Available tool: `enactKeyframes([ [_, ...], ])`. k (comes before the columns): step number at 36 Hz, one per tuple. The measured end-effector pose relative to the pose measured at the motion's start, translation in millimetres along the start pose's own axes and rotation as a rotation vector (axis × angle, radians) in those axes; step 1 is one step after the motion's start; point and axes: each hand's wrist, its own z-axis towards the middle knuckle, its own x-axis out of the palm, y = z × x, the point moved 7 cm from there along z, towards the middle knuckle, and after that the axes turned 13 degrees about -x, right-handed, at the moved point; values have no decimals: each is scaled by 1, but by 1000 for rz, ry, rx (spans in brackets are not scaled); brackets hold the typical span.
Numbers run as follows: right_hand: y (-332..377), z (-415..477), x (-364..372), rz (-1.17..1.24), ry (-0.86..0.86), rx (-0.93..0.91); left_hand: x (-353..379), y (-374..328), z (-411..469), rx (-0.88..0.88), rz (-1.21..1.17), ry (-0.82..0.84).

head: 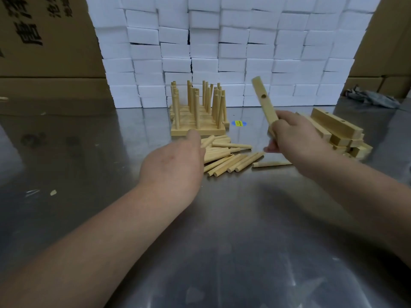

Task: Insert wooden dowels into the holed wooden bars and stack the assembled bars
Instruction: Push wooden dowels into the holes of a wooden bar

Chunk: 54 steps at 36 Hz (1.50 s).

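My right hand (293,138) grips the lower end of a holed wooden bar (262,98), which points up and to the left above the table. My left hand (175,161) reaches over the left edge of a loose pile of dowels (226,156) lying on the steel table; its fingertips are hidden, so whether it holds a dowel cannot be told. Behind the pile stands a stack of assembled bars (198,125) with several dowels upright in them. At the right lies a heap of plain holed bars (338,127).
A wall of white foam blocks (222,52) rises behind the work. Cardboard boxes (44,41) stand at the left and right. A grey rag (373,97) lies at the back right. A blue-yellow sticker (239,123) marks the steel table (222,230).
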Motion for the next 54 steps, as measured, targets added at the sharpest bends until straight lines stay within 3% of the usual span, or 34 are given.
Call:
enactKeyframes([
  [3, 19, -9, 19, 403, 51, 218, -5, -3, -2, 36, -118, -35],
  [6, 43, -15, 27, 668, 82, 263, -9, -4, -4, 57, -227, -63],
  [12, 32, -38, 48, 855, 120, 348, -18, -8, -11, 139, -351, -78],
  [32, 13, -52, 57, 938, 164, 308, -6, -10, -10, 120, -396, -13],
  [44, 7, -50, 58, 715, 226, 208, -3, -6, -6, 97, -418, -49],
  [54, 17, -51, 58, 697, 268, 127, -5, 2, -2, 37, -397, -107],
])
